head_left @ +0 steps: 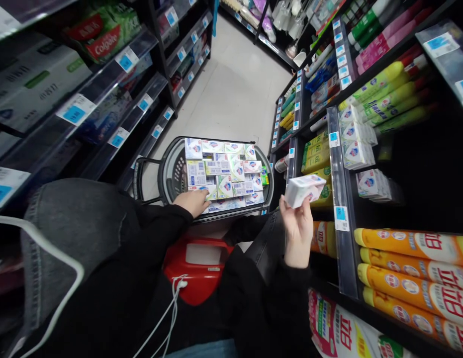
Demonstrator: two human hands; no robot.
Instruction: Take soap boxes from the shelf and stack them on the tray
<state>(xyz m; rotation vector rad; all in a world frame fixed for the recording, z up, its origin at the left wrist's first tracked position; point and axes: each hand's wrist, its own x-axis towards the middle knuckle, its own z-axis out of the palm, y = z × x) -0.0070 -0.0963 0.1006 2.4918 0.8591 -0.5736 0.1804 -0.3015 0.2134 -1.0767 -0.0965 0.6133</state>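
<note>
A dark shopping basket (167,171) stands on the aisle floor in front of me, filled with several small white soap boxes (226,171). My left hand (194,201) rests on the boxes at the basket's near edge. My right hand (298,226) holds one white soap box (304,189) up beside the right-hand shelf, close to the stacked soap boxes (355,144) there.
Shelves line both sides of the narrow aisle: toothpaste boxes (100,35) on the left, yellow-green bottles (388,94) and orange bottles (414,258) on the right. A red stool (196,266) sits under me. A white cable (171,308) hangs across my dark clothing. Pale floor (234,89) stretches ahead.
</note>
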